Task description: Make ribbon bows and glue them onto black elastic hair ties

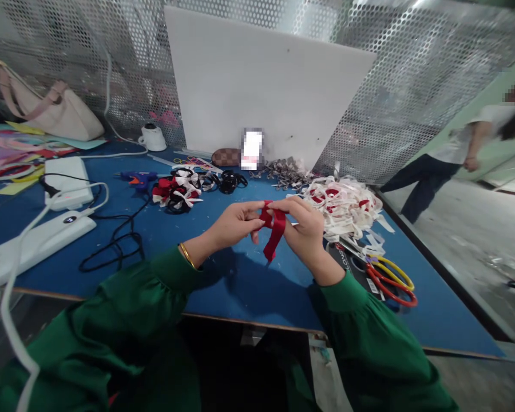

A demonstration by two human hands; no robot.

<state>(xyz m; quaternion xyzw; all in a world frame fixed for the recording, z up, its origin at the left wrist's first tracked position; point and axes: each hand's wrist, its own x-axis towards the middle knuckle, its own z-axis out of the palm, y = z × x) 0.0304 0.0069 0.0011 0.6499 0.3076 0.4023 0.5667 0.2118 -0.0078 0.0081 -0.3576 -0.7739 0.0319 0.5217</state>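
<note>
A silvery perforated sheet [133, 68] stands behind the workplace, with a large white board [261, 80] leaning against it at the back of a blue table [249, 292]. Above the middle of that table, the person's hands hold a red satin ribbon [276, 234]. The left hand [236, 225] pinches the ribbon between thumb and fingers, and the right hand [305, 226] grips it just beside, its thumb and index finger closed on the upper part; the two hands nearly meet. A length of the ribbon hangs down between them, clear of the tabletop. A gold bracelet [187, 256] circles the left wrist, and both arms wear green sleeves [154, 280]. Beyond the right hand lies a tangled heap of white and red ribbon pieces [343, 203], and nearer the person are scissors [374, 276] with one red and one yellow handle. Further back sit small grey pieces [288, 171], too small to identify, and a checked pouch [225, 157]. To the left are black hair ties [229, 182], a cluster of red, white and black bows [178, 191], a blue glue gun [141, 179] and a white power strip [38, 243]. Off to the right, another person [459, 143] stands on the grey floor.
</note>
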